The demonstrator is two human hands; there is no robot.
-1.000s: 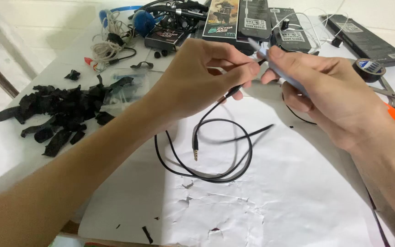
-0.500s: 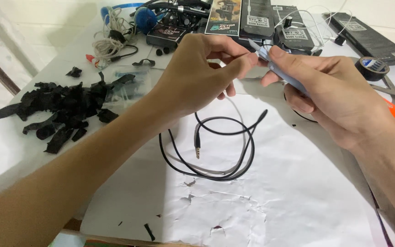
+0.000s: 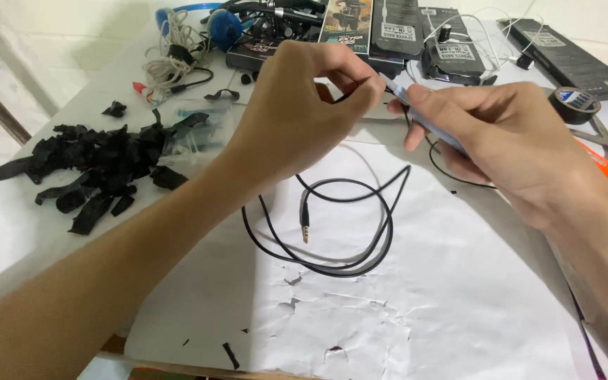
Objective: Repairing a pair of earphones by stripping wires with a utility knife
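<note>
Pinching the black cable's end (image 3: pixel 352 93) at twelve o'clock, the left hand (image 3: pixel 297 119) steadies it for the right hand's (image 3: pixel 508 148) grasped pale-blue tool (image 3: pixel 423 119), slack looped on the white paper (image 3: pixel 459 302) at six.

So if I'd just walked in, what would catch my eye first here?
The two hands meeting at top centre: the left hand pinches a thin black cable, while the right hand holds a slim pale tool to it. Below them the cable lies looped on white paper, its plug pointing down. To the left sits a pile of black scraps.
</note>
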